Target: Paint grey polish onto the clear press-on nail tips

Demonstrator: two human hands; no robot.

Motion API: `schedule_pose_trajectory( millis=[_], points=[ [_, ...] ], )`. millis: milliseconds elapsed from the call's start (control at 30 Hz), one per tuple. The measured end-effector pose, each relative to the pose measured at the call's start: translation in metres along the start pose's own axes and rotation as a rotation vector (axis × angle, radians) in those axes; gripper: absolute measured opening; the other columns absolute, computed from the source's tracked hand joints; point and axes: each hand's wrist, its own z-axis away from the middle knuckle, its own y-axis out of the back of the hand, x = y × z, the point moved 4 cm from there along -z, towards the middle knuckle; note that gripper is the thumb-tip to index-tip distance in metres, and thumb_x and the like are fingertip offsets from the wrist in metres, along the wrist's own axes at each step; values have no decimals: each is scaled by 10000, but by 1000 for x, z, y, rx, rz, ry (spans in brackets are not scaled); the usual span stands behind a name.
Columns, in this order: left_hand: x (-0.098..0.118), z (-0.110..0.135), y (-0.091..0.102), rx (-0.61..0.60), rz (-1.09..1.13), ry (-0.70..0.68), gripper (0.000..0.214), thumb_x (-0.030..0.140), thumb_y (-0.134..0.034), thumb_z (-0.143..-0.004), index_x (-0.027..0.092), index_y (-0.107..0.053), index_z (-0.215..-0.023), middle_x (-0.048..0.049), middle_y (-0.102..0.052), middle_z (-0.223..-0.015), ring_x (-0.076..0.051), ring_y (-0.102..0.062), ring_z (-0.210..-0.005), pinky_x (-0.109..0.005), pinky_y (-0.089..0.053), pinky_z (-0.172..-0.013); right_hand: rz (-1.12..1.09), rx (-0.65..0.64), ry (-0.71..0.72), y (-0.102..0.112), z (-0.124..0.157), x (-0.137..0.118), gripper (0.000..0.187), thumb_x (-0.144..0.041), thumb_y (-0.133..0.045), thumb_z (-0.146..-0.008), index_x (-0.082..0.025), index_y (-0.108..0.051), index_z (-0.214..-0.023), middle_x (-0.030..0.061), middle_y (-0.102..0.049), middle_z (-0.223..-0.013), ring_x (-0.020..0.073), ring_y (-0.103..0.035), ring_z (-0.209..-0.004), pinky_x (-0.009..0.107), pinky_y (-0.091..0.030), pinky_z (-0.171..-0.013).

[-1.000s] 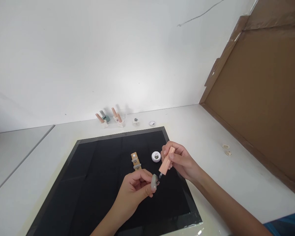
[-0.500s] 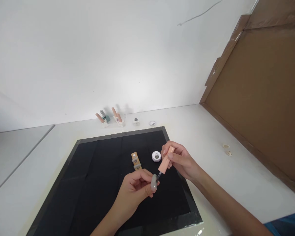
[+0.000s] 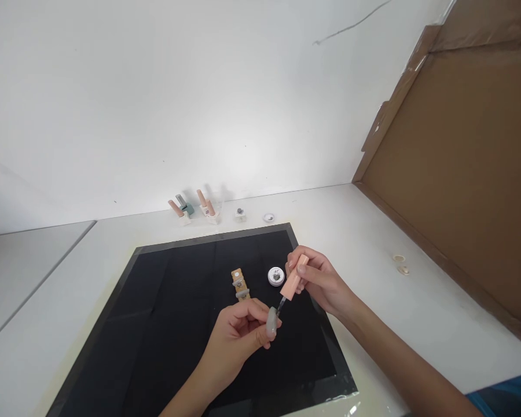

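Note:
Over the black mat, my left hand (image 3: pixel 238 333) pinches a glossy grey false nail (image 3: pixel 272 321) between thumb and fingers. My right hand (image 3: pixel 316 281) is closed around the peach cap of a nail polish brush (image 3: pixel 294 279). The dark bristle end of the brush points down and left and meets the upper edge of the false nail; whether it touches cannot be made out exactly. Just beyond my left hand lies a yellow-brown strip (image 3: pixel 237 274) with grey pieces set across it. A small round white container (image 3: pixel 276 276) with a dark design is beside my right hand.
The black mat (image 3: pixel 178 301) lies on a white table. Along the wall stand peach-capped bottles (image 3: pixel 211 209), a grey-capped bottle (image 3: pixel 186 206), a small clear block (image 3: pixel 240 215) and a little round dish (image 3: pixel 268 218). Small pale pieces (image 3: pixel 402 270) lie right, near a cardboard panel (image 3: pixel 460 174).
My right hand has raised the brush slightly, so its tip has shifted up from the false nail's face toward its upper edge. My left hand has hardly moved.

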Motion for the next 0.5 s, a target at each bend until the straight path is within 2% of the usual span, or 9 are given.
schedule_pose_trajectory(
  millis=[300,500],
  points=[
    [-1,1,1,-5,6,-9,130,219,-773,-634,136,-679,-597,-31,-643,-667,-85,-528,-529,-191,-453,-467,-28,70,-20,6,1,-1,151,-308,-650,-801,-172,-587,-781,-33,-511,-579,81,-432,-487,211,-354,-491],
    [-1,-1,2,29,-40,-13,138,224,-770,-636,131,-674,-606,-22,-620,-651,-88,-524,-541,-195,-442,-477,-55,-60,6,-3,3,-2,166,-320,-666,-792,-171,-594,-774,-33,-485,-591,84,-428,-503,209,-345,-480]
  ],
)
